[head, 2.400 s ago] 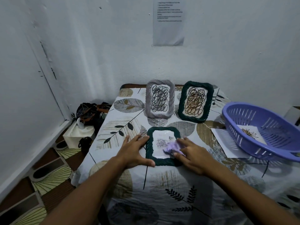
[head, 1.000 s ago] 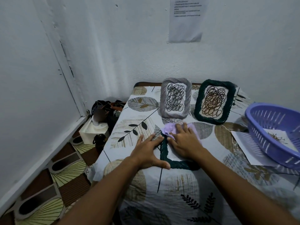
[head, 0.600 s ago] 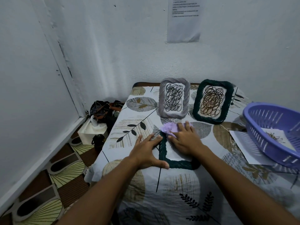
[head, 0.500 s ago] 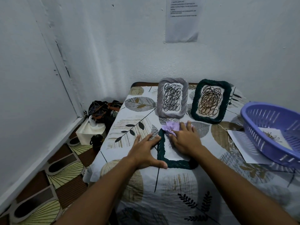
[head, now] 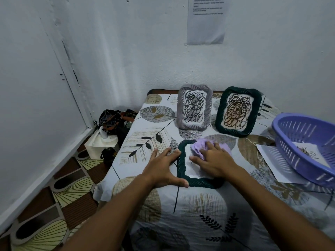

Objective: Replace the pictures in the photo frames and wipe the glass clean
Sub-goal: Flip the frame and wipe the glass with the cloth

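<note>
Leaf-patterned cloth [head: 190,211] covered the table. On it the left hand [head: 163,167] lay flat with fingers spread, bracing the left edge of the flat dark-green woven photo frame [head: 183,176]. Just right, the right hand [head: 213,160] pressed a crumpled lilac cloth [head: 198,146] onto the frame's glass, fingers curled over it. Beyond stood a grey woven frame [head: 194,106] and another dark-green woven frame [head: 238,111], both holding scribble pictures. Print on the wall paper [head: 206,19] was unreadable.

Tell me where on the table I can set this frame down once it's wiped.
Free: the near cloth in front of the flat green frame, and the strip left of the left hand. Crowded: behind, the grey frame and standing green frame; right, the purple basket over paper.
</note>
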`<state>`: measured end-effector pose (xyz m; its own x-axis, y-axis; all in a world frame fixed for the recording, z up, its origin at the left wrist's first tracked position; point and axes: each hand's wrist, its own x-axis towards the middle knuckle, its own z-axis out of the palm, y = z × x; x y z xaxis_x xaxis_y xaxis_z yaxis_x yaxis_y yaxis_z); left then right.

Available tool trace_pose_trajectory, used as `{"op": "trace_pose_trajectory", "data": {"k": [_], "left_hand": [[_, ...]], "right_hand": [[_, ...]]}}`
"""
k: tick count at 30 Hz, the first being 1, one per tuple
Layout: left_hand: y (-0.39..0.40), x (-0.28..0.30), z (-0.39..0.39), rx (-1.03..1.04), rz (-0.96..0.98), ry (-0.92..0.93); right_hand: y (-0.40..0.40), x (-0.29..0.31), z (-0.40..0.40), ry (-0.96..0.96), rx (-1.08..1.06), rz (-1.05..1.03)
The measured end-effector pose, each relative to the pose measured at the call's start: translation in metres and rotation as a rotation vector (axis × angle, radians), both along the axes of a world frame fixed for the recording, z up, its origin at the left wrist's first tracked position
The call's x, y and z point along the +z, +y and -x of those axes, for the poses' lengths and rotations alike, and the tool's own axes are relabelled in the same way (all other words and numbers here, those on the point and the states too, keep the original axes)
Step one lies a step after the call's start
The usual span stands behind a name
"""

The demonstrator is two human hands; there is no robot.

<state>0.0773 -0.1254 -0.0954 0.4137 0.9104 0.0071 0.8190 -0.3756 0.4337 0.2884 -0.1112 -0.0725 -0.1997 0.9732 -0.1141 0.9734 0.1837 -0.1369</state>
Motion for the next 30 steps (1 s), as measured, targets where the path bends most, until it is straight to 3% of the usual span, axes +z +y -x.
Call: {"op": "trace_pose_trajectory", "data": {"k": [5,11,30], "left_hand": [[0.0,0.0,0.0,0.004,0.004,-0.011],[-0.004,0.005,-0.001,0.009,0.015,0.01],[-0.004,0.005,-0.001,0.001,0.002,0.016]], "right_hand": [[0.0,0.026,-0.013,0.28,0.009,-0.142],[0.012,-0.001,0.002,0.013,0.05,0.035],[0.031,-0.006,0.011,0.001,0.047,-0.027]]}}
